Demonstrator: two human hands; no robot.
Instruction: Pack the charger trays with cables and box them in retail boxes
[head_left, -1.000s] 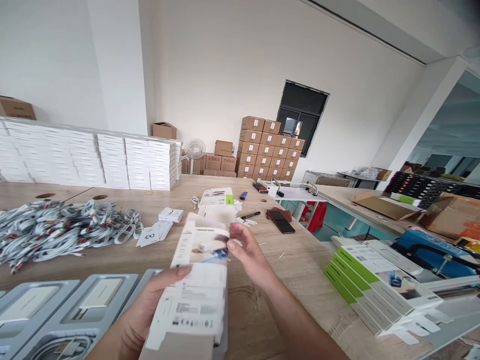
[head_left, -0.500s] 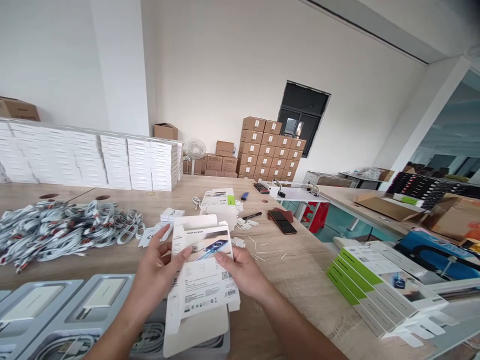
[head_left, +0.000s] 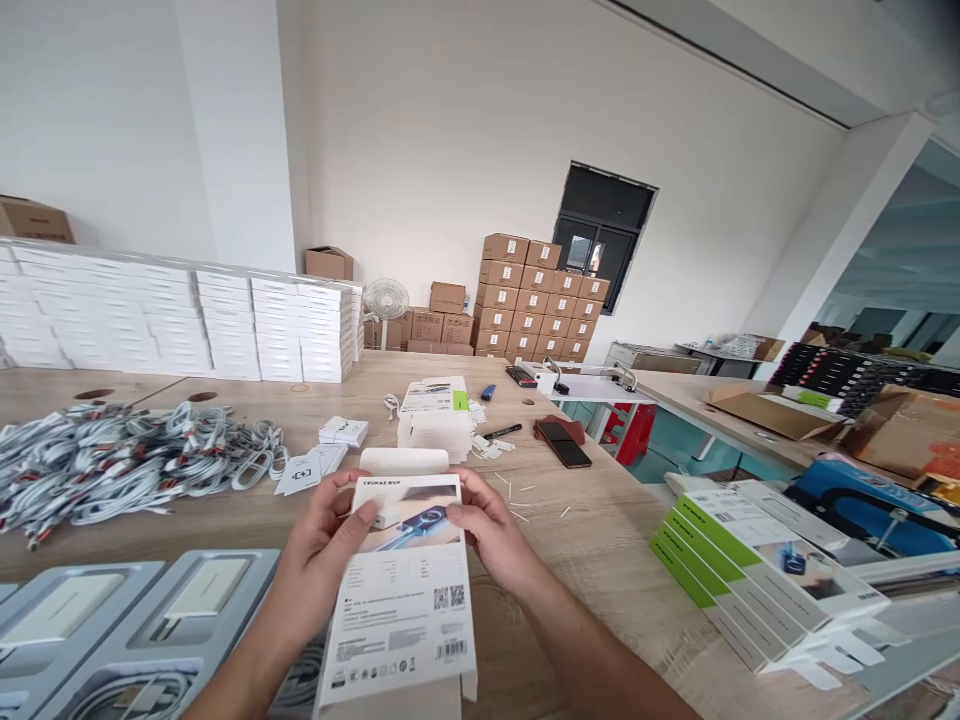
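A white printed packaging box (head_left: 409,600) is held upright between both hands, its printed panel facing me and a top flap standing up. My left hand (head_left: 334,530) grips its left edge, thumb on the front. My right hand (head_left: 487,520) pinches the upper right edge, thumb over the printed picture. Below and left lie grey trays, one with a white charger (head_left: 208,587) and a coiled white cable (head_left: 131,692). The box hides part of another tray. Beyond the box stands a pile of flat white cartons (head_left: 433,430).
White cables (head_left: 150,455) are heaped at left, near printed cards (head_left: 311,468). White boxes (head_left: 172,320) line the back left. A phone (head_left: 564,443), a black pen (head_left: 502,431) and paper scraps lie right of centre. Green-and-white boxes (head_left: 739,570) are stacked at right.
The box has come lower and closer to me, and its side and bottom flaps no longer spread out as before. Both hands have shifted to its upper edges.
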